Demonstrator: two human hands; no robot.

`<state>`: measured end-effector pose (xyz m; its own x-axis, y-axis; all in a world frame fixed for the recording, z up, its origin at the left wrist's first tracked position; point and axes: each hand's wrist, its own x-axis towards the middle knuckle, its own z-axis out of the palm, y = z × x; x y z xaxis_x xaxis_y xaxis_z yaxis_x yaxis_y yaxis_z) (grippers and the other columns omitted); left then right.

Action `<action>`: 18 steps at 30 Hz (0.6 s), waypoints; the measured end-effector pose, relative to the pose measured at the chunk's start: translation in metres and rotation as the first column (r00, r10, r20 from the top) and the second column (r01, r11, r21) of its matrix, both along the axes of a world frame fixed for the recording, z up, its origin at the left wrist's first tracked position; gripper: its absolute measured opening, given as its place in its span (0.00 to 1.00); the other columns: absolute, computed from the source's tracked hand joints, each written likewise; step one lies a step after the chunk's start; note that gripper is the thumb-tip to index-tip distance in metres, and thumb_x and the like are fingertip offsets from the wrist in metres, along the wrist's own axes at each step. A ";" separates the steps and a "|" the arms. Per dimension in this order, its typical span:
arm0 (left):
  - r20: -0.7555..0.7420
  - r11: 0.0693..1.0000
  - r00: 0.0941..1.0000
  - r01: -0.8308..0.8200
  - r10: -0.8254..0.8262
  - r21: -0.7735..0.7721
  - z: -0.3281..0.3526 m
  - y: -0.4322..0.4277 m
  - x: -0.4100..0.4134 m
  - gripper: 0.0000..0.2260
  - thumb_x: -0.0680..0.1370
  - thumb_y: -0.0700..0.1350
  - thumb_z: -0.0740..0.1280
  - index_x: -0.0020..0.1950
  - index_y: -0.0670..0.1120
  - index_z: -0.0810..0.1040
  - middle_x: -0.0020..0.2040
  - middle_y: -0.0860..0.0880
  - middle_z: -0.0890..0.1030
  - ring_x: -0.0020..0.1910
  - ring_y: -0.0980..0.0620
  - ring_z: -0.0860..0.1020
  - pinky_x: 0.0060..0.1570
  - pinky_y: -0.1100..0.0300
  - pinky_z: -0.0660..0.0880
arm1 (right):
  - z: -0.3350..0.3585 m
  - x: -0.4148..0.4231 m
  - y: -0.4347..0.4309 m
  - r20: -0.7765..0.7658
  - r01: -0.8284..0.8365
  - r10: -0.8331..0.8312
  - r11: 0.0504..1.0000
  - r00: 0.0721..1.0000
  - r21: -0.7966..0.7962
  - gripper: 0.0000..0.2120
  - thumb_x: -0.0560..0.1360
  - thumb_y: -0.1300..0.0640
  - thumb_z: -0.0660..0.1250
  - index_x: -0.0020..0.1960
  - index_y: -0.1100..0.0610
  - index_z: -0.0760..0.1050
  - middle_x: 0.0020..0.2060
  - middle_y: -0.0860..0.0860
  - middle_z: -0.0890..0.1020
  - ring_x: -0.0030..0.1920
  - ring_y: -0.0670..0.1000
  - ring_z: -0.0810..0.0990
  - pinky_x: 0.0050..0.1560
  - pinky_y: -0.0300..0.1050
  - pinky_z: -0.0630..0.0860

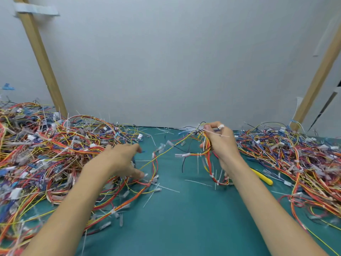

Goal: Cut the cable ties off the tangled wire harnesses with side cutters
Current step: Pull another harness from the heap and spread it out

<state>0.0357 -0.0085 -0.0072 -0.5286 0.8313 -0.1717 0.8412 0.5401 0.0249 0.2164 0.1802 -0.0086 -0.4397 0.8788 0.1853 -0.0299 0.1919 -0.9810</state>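
Right hand (219,145) pinches 1 harness (215,180), likely limp and light, lifted just left of the yellow-handled side cutters (263,177); left hand (123,159), fingers spread, touches the pile (46,154) further left. Grip beside a tie.

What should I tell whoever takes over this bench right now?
Left hand: open, spread at the edge of the left pile.
Right hand: grips a raised harness with white ties on it.
Yellow-handled tool, likely the cutters: unheld on the mat by the right forearm.
Done: loose tie pieces suggest some cutting.
Left: the held harness, the left pile and the right pile.
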 end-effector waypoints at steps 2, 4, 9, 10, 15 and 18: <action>-0.029 1.000 1.000 0.011 -0.011 0.012 -0.005 0.004 0.006 0.33 0.72 0.66 0.69 0.72 0.60 0.61 0.72 0.54 0.69 0.72 0.50 0.66 0.68 0.48 0.59 | 0.002 0.000 -0.003 -0.033 -0.008 0.008 1.000 0.999 -0.007 0.06 0.80 0.58 0.63 0.45 0.56 0.73 0.29 0.51 0.77 0.24 0.46 0.79 0.22 0.35 0.68; -0.022 0.997 1.000 0.004 -0.003 0.083 -0.005 0.005 0.007 0.23 0.74 0.63 0.68 0.67 0.60 0.69 0.66 0.56 0.74 0.68 0.51 0.69 0.65 0.48 0.59 | 0.006 -0.001 -0.006 -0.061 -0.015 0.015 1.000 0.998 0.004 0.07 0.81 0.57 0.62 0.44 0.55 0.72 0.28 0.52 0.79 0.25 0.46 0.80 0.23 0.36 0.67; 0.014 0.952 0.998 0.061 -0.068 0.300 0.005 0.007 0.004 0.08 0.76 0.57 0.69 0.42 0.55 0.82 0.52 0.52 0.78 0.57 0.50 0.74 0.61 0.47 0.71 | 0.021 0.002 -0.007 -0.167 0.013 -0.004 0.998 0.986 0.054 0.06 0.81 0.59 0.61 0.46 0.58 0.72 0.30 0.54 0.82 0.24 0.47 0.79 0.23 0.37 0.70; 0.017 0.931 0.997 0.066 -0.078 0.359 0.008 0.007 0.004 0.08 0.76 0.57 0.70 0.40 0.55 0.83 0.53 0.52 0.77 0.57 0.51 0.74 0.60 0.47 0.71 | 0.022 0.002 -0.009 -0.169 0.018 -0.008 0.998 0.986 0.053 0.05 0.81 0.59 0.62 0.48 0.58 0.72 0.32 0.56 0.82 0.25 0.47 0.79 0.24 0.38 0.71; -0.177 0.758 0.980 0.184 -0.092 0.625 0.021 0.005 0.009 0.07 0.75 0.54 0.71 0.40 0.53 0.84 0.49 0.54 0.72 0.50 0.53 0.73 0.51 0.53 0.68 | 0.029 0.005 -0.015 -0.215 0.015 -0.015 1.000 0.976 -0.002 0.06 0.79 0.56 0.66 0.49 0.59 0.73 0.36 0.53 0.78 0.30 0.49 0.83 0.23 0.38 0.71; -0.152 0.202 0.982 0.173 -0.115 0.964 0.041 0.005 0.020 0.06 0.77 0.49 0.70 0.43 0.52 0.85 0.38 0.51 0.74 0.36 0.58 0.72 0.39 0.63 0.69 | 0.036 0.007 -0.018 -0.268 0.040 -0.035 0.999 0.963 0.013 0.05 0.78 0.57 0.67 0.44 0.56 0.73 0.36 0.51 0.79 0.26 0.47 0.80 0.20 0.36 0.66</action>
<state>0.0559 -0.0036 0.0334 -0.3611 0.3955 0.8445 0.9173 -0.0124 0.3980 0.2238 0.1619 0.0274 -0.3383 0.8892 0.3080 -0.2831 0.2160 -0.9345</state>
